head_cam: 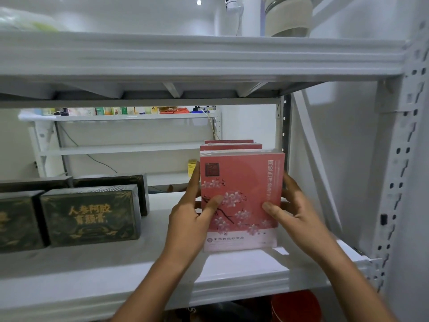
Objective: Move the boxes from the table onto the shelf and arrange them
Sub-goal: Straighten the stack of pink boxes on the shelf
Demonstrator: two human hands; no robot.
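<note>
White metal shelving fills the view, and the middle shelf carries everything of interest. Near its right end, close to the perforated upright post, a pink box stands on end, its longer side running up and down and its broad printed face, with blossom branches and a column of characters down the right, turned out toward the front edge. Its lower edge sits at the board; whether it bears its full weight there cannot be told. The left hand grasps the box's left edge, thumb laid across the front face and fingers reaching up along the side. The right hand grasps the right edge in the same way, thumb on the lower front and fingers curled round behind. Directly behind the box, toward the back edge, two more pink boxes stand in a row facing the same way, only their tops showing. Toward the left end of the board lie dark green boxes with gold lettering, well apart from the pink ones. Below the front edge shows a red bucket
</note>
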